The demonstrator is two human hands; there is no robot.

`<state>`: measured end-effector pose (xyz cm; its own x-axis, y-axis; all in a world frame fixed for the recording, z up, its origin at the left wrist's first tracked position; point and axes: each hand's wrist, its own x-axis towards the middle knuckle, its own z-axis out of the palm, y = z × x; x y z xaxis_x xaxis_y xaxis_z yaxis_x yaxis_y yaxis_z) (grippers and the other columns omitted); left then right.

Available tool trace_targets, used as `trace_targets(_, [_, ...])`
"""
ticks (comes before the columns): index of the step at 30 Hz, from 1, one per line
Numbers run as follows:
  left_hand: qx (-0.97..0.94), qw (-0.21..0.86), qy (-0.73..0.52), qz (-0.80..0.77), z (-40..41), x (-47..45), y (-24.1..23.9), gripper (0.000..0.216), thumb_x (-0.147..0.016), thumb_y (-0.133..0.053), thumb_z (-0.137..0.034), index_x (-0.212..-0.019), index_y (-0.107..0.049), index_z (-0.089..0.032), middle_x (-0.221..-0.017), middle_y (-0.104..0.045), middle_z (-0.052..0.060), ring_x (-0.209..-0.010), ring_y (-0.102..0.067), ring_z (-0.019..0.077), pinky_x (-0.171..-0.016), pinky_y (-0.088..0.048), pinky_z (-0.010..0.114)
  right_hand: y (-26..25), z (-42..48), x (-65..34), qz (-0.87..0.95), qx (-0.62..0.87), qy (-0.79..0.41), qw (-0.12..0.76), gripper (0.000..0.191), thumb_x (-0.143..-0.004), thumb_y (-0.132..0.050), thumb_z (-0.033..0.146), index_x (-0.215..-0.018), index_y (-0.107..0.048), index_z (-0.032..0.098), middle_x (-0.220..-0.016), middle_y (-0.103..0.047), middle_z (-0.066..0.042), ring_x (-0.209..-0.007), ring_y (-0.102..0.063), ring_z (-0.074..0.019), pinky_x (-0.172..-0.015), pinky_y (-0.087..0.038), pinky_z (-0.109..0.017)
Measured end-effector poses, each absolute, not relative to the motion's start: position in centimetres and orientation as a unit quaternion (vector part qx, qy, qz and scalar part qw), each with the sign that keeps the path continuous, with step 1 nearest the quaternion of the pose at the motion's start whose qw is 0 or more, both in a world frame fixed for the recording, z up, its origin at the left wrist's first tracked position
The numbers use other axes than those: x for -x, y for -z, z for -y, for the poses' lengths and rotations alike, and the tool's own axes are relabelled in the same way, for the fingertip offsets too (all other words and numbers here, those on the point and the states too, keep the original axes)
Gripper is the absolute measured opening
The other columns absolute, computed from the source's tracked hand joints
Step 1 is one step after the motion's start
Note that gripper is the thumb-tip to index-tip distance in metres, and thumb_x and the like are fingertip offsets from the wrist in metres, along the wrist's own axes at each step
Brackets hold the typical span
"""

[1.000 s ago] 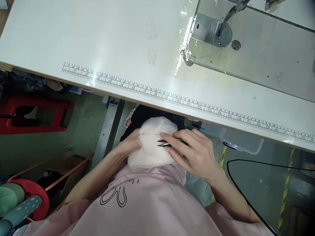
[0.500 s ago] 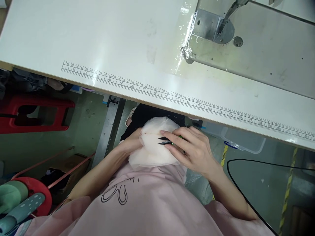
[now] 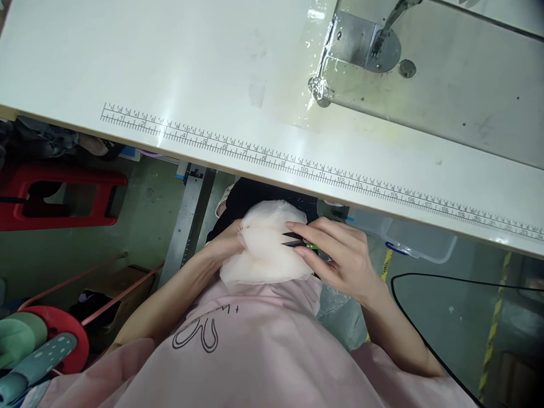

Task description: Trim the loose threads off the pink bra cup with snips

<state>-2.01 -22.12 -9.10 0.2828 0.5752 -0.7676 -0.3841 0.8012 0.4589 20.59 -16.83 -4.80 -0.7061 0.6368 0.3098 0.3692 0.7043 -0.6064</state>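
Observation:
A bunched piece of sheer white fabric (image 3: 266,243) lies above my lap, below the table's front edge. My left hand (image 3: 232,241) reaches into its left side, and the folds hide the fingers. At the fabric's right side my right hand (image 3: 335,252) is closed around a pair of thread snips (image 3: 294,244) with black blades and a bit of green on the handle. The blades point left, a little apart, over the fabric. Whether they touch it I cannot tell.
A white sewing table (image 3: 170,68) with a printed ruler (image 3: 263,158) spans the top. The sewing machine's needle plate (image 3: 365,42) is at upper right. A red stool (image 3: 63,192) stands left, a clear plastic bin (image 3: 419,238) right. A black cable (image 3: 425,334) hangs beside my right arm.
My right hand has drawn the snips slightly to the right and up across the fabric. The left hand stays about where it was in the folds. The whole view has shifted a little.

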Motion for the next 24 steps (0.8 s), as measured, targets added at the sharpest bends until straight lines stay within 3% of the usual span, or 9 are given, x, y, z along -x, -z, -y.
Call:
trace_targets(8, [-0.1,0.797,-0.293,-0.518,22.05,1.91,9.56,0.034,-0.051,-0.093,-0.024,-0.08,-0.078,-0.016,-0.08,-0.076,0.005,-0.075,-0.069,0.023,-0.066,-0.054,0.03,4.03,16.97,-20.88,0.895,0.281,-0.272,0.213,0.017,-0.104,-0.06,0.025,-0.108,-0.071,0.013,-0.08,-0.067,-0.001,-0.058,-0.056,-0.0104,-0.054,-0.041,-0.027])
trace_targets(17, [-0.127,0.801,-0.285,-0.511,21.92,1.81,9.24,0.037,-0.058,-0.089,-0.028,-0.09,-0.078,-0.013,-0.088,-0.078,0.007,-0.087,-0.072,0.0265,-0.066,-0.053,0.027,4.12,16.74,-20.48,0.916,0.261,-0.215,0.214,0.017,-0.103,-0.06,0.026,-0.107,-0.072,0.014,-0.081,-0.068,-0.002,-0.062,-0.057,-0.0113,-0.057,-0.043,-0.026])
trace_targets(24, [-0.122,0.802,-0.283,-0.512,22.03,1.74,9.83,0.033,-0.052,-0.091,-0.025,-0.08,-0.076,-0.015,-0.078,-0.075,0.006,-0.073,-0.069,0.0223,-0.065,-0.052,0.029,4.63,16.69,-19.97,0.892,0.254,-0.273,0.257,0.014,-0.102,-0.063,0.024,-0.111,-0.07,0.015,-0.081,-0.068,-0.003,-0.061,-0.058,-0.0125,-0.056,-0.045,-0.027])
